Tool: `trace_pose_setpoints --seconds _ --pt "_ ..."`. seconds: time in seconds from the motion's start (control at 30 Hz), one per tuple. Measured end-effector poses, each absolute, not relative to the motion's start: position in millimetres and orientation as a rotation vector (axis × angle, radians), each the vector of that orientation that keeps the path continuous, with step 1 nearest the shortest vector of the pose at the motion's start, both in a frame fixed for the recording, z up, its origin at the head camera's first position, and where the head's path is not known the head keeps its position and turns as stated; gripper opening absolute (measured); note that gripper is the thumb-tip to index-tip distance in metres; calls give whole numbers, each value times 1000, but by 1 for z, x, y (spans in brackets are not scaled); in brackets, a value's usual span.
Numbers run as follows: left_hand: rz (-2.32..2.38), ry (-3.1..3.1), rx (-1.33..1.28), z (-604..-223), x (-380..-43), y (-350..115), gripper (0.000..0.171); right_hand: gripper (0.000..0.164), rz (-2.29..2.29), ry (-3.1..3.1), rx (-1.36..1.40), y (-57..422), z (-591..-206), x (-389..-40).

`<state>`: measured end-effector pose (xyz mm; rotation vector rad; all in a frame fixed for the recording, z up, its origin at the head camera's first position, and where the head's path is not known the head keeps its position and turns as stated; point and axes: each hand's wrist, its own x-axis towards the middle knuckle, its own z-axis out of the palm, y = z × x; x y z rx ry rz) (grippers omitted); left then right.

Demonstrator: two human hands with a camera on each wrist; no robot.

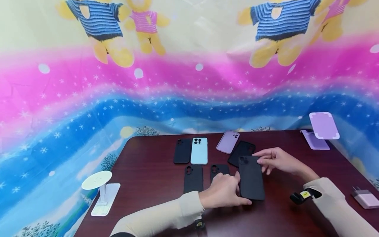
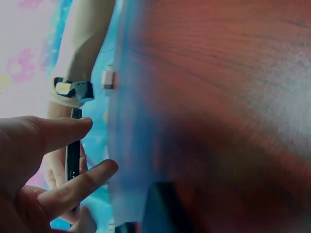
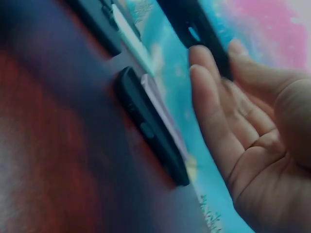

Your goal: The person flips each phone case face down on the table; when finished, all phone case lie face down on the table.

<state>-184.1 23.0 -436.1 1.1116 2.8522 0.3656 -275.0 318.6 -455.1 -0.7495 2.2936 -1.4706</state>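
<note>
Nearest the head camera, a cream cloth sleeve crosses the dark red-brown wooden table to the left hand. Right of the table's middle, a flat black rectangular phone case is held up: the left thumb and forefinger, set well apart, grip its lower left corner, and the right hand pinches its upper right corner. Beside the left hand lie two matt black cases, one partly hidden. Toward the far edge are a navy-black case, a pale mint case, a glossy lilac case and a black ridged-edge case. A white round-topped stand is by the left edge, a lilac folding stand at the far right corner, and a white plug near the right edge.

The left wrist view shows the held case edge-on behind the left fingers.

In the right wrist view, the right thumb and fingertips close on its edge, above the table.
</note>
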Motion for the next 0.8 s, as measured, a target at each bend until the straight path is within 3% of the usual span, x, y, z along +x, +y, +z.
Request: trace_pose_setpoints --seconds 0.4,0.8 --pt "48 2867 1003 -454 -187 52 56 50 -1412 2181 -669 325 -478 -271" --pt "-17 2823 1073 -465 -190 61 55 50 -1382 2181 -595 328 -489 -274"
